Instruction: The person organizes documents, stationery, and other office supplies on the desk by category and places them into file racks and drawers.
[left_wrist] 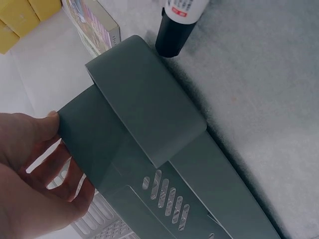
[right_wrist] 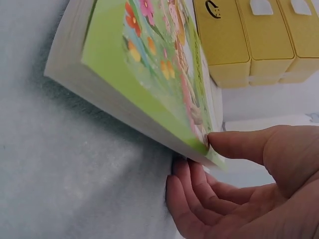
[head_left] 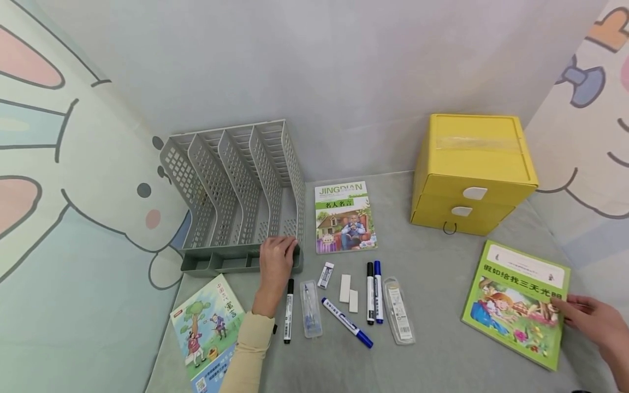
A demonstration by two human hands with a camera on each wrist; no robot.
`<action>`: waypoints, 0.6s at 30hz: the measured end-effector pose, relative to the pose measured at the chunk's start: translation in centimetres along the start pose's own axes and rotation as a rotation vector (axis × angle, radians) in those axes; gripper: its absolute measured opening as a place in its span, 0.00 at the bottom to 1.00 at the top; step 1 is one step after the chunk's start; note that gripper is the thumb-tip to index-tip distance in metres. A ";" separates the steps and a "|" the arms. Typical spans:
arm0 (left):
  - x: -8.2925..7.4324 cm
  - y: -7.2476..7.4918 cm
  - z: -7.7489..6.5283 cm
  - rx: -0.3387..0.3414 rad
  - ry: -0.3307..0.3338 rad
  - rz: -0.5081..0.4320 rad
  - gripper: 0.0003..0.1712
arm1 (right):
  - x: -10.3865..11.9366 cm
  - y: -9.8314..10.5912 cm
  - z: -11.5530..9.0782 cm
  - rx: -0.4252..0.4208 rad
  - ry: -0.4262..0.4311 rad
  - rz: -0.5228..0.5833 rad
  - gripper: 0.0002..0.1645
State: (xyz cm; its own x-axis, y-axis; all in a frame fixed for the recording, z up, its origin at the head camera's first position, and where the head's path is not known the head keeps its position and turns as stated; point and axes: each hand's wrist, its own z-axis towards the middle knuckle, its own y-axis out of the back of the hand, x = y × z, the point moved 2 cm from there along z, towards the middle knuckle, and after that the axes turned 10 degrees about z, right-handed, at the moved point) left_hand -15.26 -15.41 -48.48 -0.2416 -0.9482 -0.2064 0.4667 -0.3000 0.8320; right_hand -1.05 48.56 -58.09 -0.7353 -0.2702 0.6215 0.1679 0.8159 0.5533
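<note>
My left hand (head_left: 276, 265) is at the front right of a grey file organizer (head_left: 292, 164) with several upright slots. In the left wrist view, the thumb and fingers of that hand (left_wrist: 35, 174) grip the edge of the organizer's dark front panel (left_wrist: 84, 134). On the right, a green-covered book (head_left: 516, 311) lies at an angle on the cloth. My right hand (head_left: 594, 322) pinches its right edge. The right wrist view shows the thumb on the cover of the book (right_wrist: 109, 50), with the fingers curled beside and below the edge.
A yellow drawer box (head_left: 472, 174) stands at the back right. A JINGDIAN book (head_left: 344, 218) lies mid-table, another book (head_left: 208, 333) front left. Between them are several markers (head_left: 347, 322), white erasers (head_left: 345, 288) and clear plastic cases (head_left: 399, 311). Walls rise behind and on both sides.
</note>
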 end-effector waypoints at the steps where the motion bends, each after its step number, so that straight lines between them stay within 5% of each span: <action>1: 0.0 0.0 0.0 0.001 0.000 0.002 0.07 | -0.3 0.0 0.5 -0.003 0.008 0.001 0.50; 9: 0.1 0.0 -0.1 -0.003 -0.012 -0.006 0.07 | -2.0 -0.1 1.5 0.011 -0.037 0.136 0.58; 18: -0.1 0.0 -0.2 -0.042 -0.022 0.007 0.06 | -1.9 0.7 1.0 -0.008 0.010 0.331 0.59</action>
State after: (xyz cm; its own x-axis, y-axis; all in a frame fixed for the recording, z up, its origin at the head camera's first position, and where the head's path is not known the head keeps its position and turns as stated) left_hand -15.11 -15.37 -48.58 -0.2567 -0.9478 -0.1891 0.5036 -0.2981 0.8108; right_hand -0.19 50.22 -59.47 -0.6336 0.0037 0.7737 0.4016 0.8563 0.3248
